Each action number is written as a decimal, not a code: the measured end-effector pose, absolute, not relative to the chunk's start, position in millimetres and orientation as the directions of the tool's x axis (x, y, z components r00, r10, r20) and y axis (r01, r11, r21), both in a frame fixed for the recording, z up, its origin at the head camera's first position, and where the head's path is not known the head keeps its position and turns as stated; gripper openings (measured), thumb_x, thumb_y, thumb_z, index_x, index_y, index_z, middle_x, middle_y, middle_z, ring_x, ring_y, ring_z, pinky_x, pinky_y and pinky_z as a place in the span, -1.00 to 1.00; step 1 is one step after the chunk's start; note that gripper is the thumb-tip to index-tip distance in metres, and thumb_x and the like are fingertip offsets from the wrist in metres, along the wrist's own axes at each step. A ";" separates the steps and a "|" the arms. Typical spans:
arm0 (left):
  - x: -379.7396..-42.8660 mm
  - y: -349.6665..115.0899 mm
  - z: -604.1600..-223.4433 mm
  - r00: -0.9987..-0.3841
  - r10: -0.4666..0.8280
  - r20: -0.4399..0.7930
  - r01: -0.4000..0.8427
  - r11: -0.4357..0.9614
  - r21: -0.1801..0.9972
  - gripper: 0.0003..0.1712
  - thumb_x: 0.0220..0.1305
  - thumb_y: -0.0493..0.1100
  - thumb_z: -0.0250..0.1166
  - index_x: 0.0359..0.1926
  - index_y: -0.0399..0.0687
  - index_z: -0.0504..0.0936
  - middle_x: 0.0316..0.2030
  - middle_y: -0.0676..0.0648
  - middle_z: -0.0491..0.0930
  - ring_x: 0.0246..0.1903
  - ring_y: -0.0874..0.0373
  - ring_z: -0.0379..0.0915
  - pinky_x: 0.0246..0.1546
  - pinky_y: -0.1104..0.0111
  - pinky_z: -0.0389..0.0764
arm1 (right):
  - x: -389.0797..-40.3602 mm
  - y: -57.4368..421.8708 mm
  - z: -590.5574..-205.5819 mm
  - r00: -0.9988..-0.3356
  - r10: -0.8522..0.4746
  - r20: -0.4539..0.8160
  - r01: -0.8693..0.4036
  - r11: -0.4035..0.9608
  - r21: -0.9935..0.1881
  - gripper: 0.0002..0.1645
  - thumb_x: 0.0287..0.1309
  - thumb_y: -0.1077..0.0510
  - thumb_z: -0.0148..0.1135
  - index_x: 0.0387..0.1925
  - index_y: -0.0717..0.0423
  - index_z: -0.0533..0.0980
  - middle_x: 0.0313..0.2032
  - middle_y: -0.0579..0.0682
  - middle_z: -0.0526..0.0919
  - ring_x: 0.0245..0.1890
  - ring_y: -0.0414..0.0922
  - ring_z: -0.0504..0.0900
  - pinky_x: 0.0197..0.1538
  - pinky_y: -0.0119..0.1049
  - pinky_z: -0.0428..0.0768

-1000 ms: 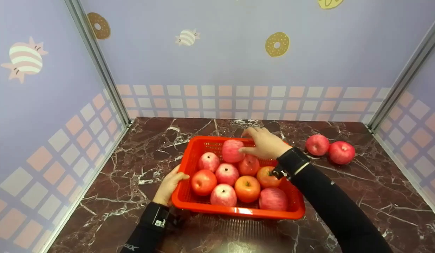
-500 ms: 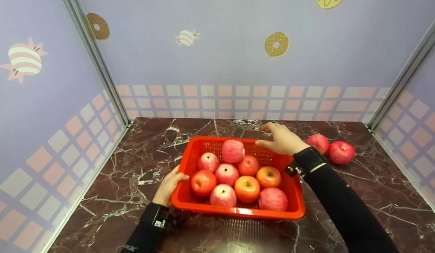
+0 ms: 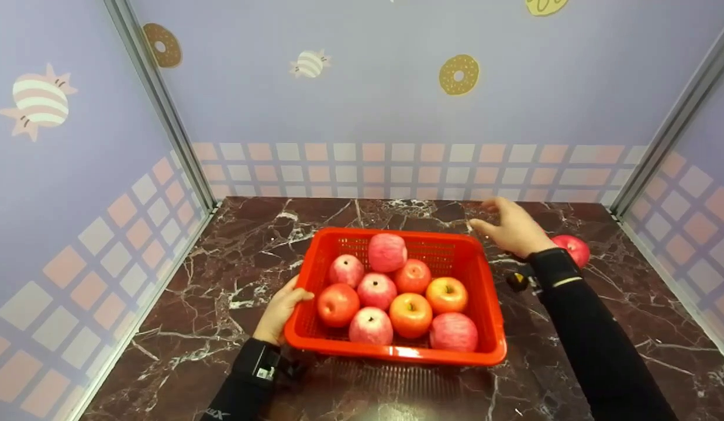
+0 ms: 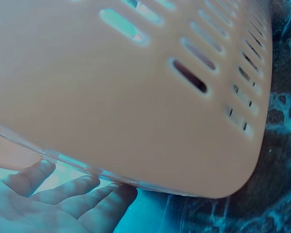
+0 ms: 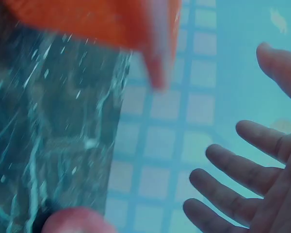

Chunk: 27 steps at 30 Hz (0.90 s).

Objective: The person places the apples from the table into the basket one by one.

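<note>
A red plastic basket holds several red and orange-red apples, among them a pink-red apple lying on its side at the back. My left hand grips the basket's left end, thumb over the rim and fingers on the outside. In the left wrist view those fingers lie along the basket's lower edge. Beyond the right back corner, my right hand is in the air with its fingers spread and nothing in them. Near its wrist, an apple on the table is partly covered by the sleeve.
The basket stands on a dark red marbled tabletop. Patterned panels close off the back and both sides. In the right wrist view, part of an apple shows at the bottom edge.
My right hand has let go of the pink-red apple in the basket and moved right, past the rim, now hiding one of two loose apples. My left hand stays on the basket.
</note>
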State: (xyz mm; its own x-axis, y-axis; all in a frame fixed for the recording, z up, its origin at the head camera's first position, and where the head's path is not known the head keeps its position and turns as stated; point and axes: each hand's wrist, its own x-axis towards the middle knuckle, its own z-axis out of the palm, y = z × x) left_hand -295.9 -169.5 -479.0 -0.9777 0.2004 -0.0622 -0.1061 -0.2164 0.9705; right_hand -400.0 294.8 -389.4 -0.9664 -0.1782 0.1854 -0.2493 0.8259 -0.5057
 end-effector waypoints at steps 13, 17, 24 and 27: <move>-295.9 -169.2 -479.4 -0.979 0.196 -0.062 -0.105 -0.216 0.971 -0.23 0.33 -0.39 -0.02 0.56 -0.28 0.11 0.10 -0.25 0.59 -0.08 0.14 0.67 -0.03 0.28 0.75 | -390.0 366.9 -418.5 -0.954 0.052 0.294 -0.128 0.818 -0.561 -0.13 0.38 -0.27 0.19 0.35 0.35 0.34 0.30 0.50 0.39 0.34 0.47 0.29 0.39 0.41 0.26; -296.4 -168.9 -480.5 -0.978 0.199 -0.054 -0.098 -0.214 0.972 -0.24 0.34 -0.38 -0.02 0.56 -0.28 0.12 0.15 -0.30 0.57 -0.07 0.14 0.67 -0.02 0.28 0.75 | -383.9 383.7 -428.0 -0.942 0.135 0.306 -0.075 0.806 -0.587 -0.10 0.37 -0.30 0.18 0.37 0.34 0.32 0.29 0.50 0.37 0.31 0.50 0.23 0.35 0.39 0.22; -295.9 -168.9 -480.0 -0.977 0.203 -0.058 -0.103 -0.218 0.970 -0.24 0.34 -0.38 -0.03 0.56 -0.27 0.12 0.11 -0.23 0.60 -0.09 0.15 0.67 -0.04 0.29 0.74 | -379.1 405.6 -447.7 -0.921 0.187 0.341 -0.045 0.820 -0.570 -0.13 0.34 -0.15 0.29 0.35 0.44 0.29 0.25 0.55 0.36 0.33 0.48 0.20 0.38 0.35 0.01; -295.7 -169.3 -479.3 -0.979 0.195 -0.059 -0.100 -0.209 0.973 -0.24 0.33 -0.39 -0.03 0.56 -0.28 0.11 0.10 -0.22 0.60 -0.10 0.16 0.66 -0.06 0.31 0.74 | -378.6 412.2 -455.8 -0.921 0.193 0.339 -0.041 0.816 -0.576 -0.10 0.31 -0.11 0.34 0.37 0.44 0.27 0.27 0.57 0.33 0.35 0.50 0.17 0.38 0.38 -0.03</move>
